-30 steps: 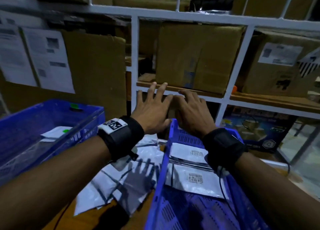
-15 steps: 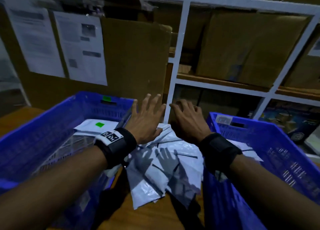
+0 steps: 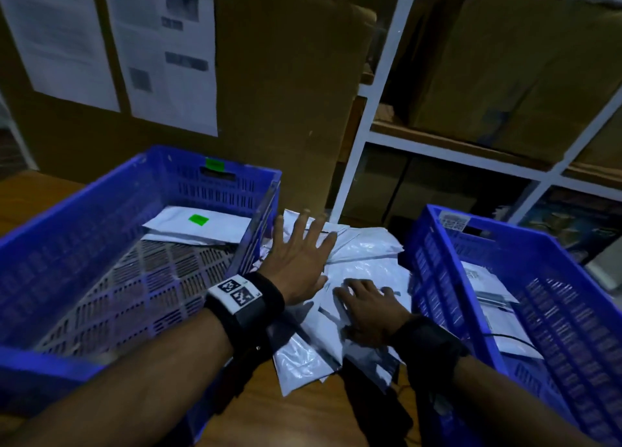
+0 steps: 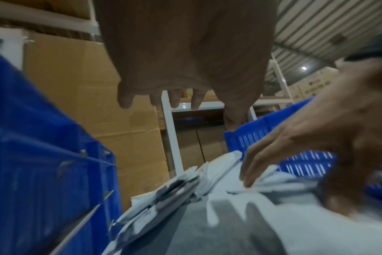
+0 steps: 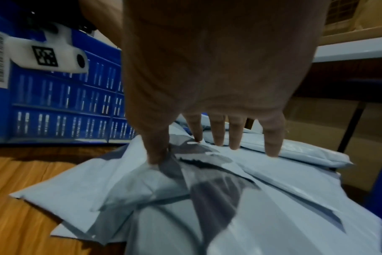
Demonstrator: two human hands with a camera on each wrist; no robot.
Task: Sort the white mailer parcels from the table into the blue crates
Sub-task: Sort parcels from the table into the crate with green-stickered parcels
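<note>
On the far left of the wooden table (image 3: pixel 303 419) stands the left blue crate (image 3: pixel 84 217), with a few white mailers already lying at its far end, one of them bearing a green sticker (image 3: pixel 198 219). Just right of its near corner the left hand (image 3: pixel 298 254) hovers with fingers spread and straight over the pile of white mailer parcels (image 3: pixel 367 268), holding nothing; from the left wrist view it seems clear of the plastic, though I cannot tell for sure. Next comes the right hand (image 3: pixel 367 312), low on the pile, its fingertips (image 5: pixel 272 151) and thumb set down on the top mailers, touching but not yet closed round any of them. Further right stands the right blue crate (image 3: pixel 538 244), which also holds a few labelled mailers. The step in hand looks like singling out one parcel from the heap between the crates. To do it well, the right hand should pinch one edge only, since these slick overlapping bags are likely to slide or lift in twos. The left hand could press flat on the neighbours to pin them while the chosen one is drawn free. It would help to turn the label up before lifting, so the right crate can be judged, then carry it over the crate wall, not drag it against the rim.
</note>
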